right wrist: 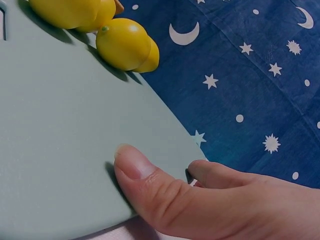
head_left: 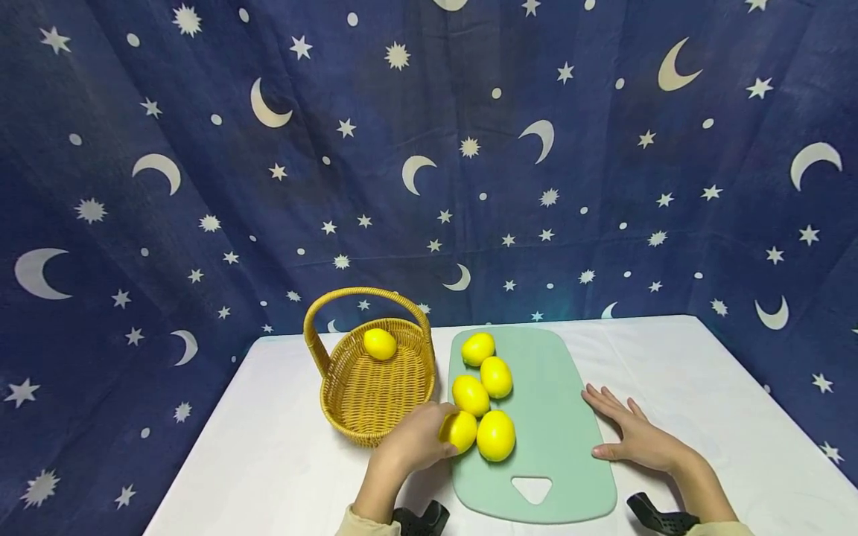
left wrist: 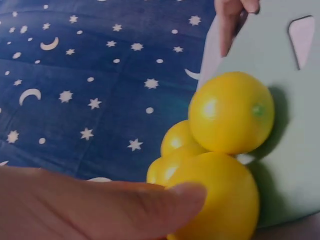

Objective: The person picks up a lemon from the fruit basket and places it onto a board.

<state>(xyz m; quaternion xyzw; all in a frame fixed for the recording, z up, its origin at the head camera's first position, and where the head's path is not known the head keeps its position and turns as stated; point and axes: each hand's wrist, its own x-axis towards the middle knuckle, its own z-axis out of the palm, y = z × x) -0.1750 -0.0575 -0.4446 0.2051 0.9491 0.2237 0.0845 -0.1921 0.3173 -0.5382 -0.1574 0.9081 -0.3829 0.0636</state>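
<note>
Inside wicker basket [head_left: 348, 394] one lemon [head_left: 380, 343], left hand [head_left: 412, 441] gripping board lemon [head_left: 460, 430]

This looks like a staged recording set rather than a lived-in room. A dark blue cloth backdrop [head_left: 429, 149] printed with white stars and moons hangs behind and wraps both sides of a table [head_left: 704, 387] under a plain white cover.

Six lemons [head_left: 496, 435]; one basket [head_left: 348, 402]; one cutting board [head_left: 563, 417]; two hands [head_left: 637, 435].
</note>
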